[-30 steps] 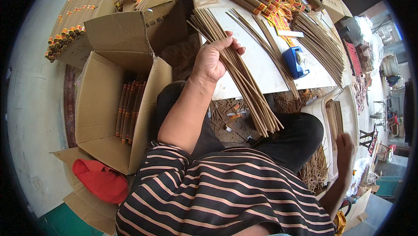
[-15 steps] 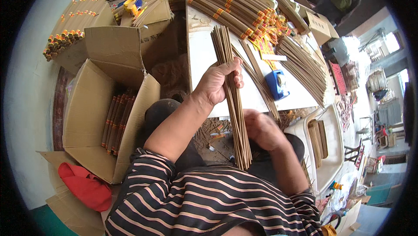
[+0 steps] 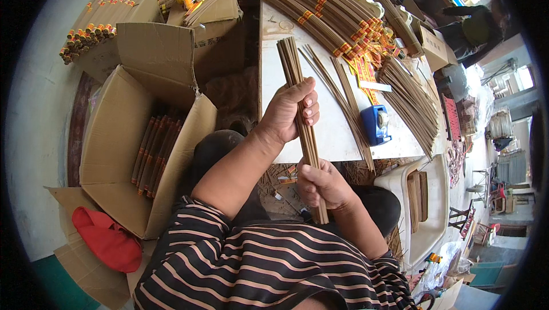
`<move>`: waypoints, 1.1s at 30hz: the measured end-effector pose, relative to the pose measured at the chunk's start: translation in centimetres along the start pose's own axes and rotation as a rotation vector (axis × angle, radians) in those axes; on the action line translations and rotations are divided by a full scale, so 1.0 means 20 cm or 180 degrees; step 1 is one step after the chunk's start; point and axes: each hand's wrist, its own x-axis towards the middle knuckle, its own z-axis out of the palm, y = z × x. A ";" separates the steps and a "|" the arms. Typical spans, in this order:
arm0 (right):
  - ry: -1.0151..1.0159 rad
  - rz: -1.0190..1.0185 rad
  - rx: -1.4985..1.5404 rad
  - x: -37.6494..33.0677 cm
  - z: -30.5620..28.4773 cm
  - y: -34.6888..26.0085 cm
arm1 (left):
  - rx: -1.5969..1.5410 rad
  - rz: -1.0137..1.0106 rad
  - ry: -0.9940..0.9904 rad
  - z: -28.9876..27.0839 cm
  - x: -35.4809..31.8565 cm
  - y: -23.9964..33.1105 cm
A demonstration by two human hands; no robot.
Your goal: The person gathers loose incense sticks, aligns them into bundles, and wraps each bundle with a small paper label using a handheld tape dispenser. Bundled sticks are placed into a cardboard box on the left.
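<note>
A bundle of thin brown incense sticks [image 3: 292, 61] stands nearly upright before my chest. Around its middle my left hand [image 3: 290, 107] is closed, thumb across the front. Lower down, my right hand [image 3: 325, 184] wraps the same bundle, and the stick ends stick out beneath it. Beyond the bundle, on the white table [image 3: 280, 76], lie loose incense sticks [image 3: 350, 107]. A blue tape dispenser [image 3: 375, 125] rests close to the table's near edge. Behind it are red and yellow paper labels [image 3: 364, 72].
Banded incense bundles [image 3: 326, 10] are piled at the table's back. More loose sticks [image 3: 409, 101] lie to the right. An open cardboard box [image 3: 108, 156] holding dark bundles stands at my left, a red cloth [image 3: 106, 240] beside it. A white bin [image 3: 437, 218] sits right.
My right hand, blurred beside the bundle before, now grips its lower part. The bundle's spread lower ends are gathered closer together. The view has shifted slightly.
</note>
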 end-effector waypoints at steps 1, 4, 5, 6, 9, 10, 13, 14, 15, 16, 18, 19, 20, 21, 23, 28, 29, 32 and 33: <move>0.0499 -0.0025 -0.0775 0.01 0.03 -0.01 | 0.0342 0.0192 0.0455 0.02 0.00 -0.01; 0.1644 -0.0418 -0.2973 0.08 -0.02 0.02 | 0.0945 0.0821 0.1317 0.01 0.03 -0.04; 0.1537 -0.0219 -0.2721 0.06 0.02 -0.02 | 0.0900 0.0727 0.1095 -0.01 0.02 -0.04; 0.1258 -0.0331 -0.2166 0.06 0.01 0.00 | 0.0850 0.0630 0.0874 -0.02 0.01 -0.04; 0.0364 -0.0100 -0.0724 0.03 0.01 -0.06 | 0.0279 -0.0175 -0.0080 -0.01 -0.03 -0.06; 0.0367 -0.0069 -0.0755 0.02 0.00 -0.07 | 0.0361 -0.0160 -0.0029 0.02 -0.04 -0.06; 0.0573 0.0064 -0.1302 -0.03 0.00 -0.07 | 0.0452 -0.0104 0.0612 0.03 -0.02 -0.01; 0.0660 0.0121 -0.1569 -0.05 0.00 -0.08 | 0.0402 0.0046 0.0632 0.00 0.00 0.04; 0.0579 0.0090 -0.1971 -0.07 -0.03 -0.09 | 0.0368 0.0253 0.0768 0.00 0.00 0.09; 0.0475 0.0310 -0.2562 -0.10 -0.07 -0.13 | 0.0334 0.0488 0.0909 -0.01 0.00 0.13; 0.0590 0.0221 -0.2664 -0.15 -0.12 -0.23 | 0.0284 0.0931 0.1119 -0.05 0.01 0.23; 0.0950 -0.0248 -0.2887 -0.16 -0.19 -0.28 | 0.0203 0.0987 0.1132 -0.07 0.01 0.26; 0.1310 -0.0734 -0.3089 -0.13 -0.25 -0.31 | 0.0205 0.0878 0.1097 -0.09 0.01 0.25; 0.1910 -0.0854 -0.3820 -0.08 -0.29 -0.37 | 0.0208 0.0773 0.1064 -0.11 0.01 0.24; 0.2644 -0.1004 -0.5056 0.02 -0.37 -0.45 | 0.0264 0.0643 0.1016 -0.09 0.02 0.19; 0.2948 -0.1035 -0.6461 0.17 -0.56 -0.41 | 0.0327 0.0552 0.1255 -0.09 0.04 0.15; 0.2801 -0.1175 -0.6369 0.18 -0.56 -0.41 | 0.0324 0.0533 0.1292 -0.09 0.04 0.15; 0.2639 -0.0977 -0.6059 0.20 -0.54 -0.42 | 0.0402 0.0502 0.1283 -0.10 0.05 0.15; 0.2646 -0.0804 -0.5985 0.20 -0.53 -0.42 | 0.0407 0.0485 0.1275 -0.10 0.05 0.14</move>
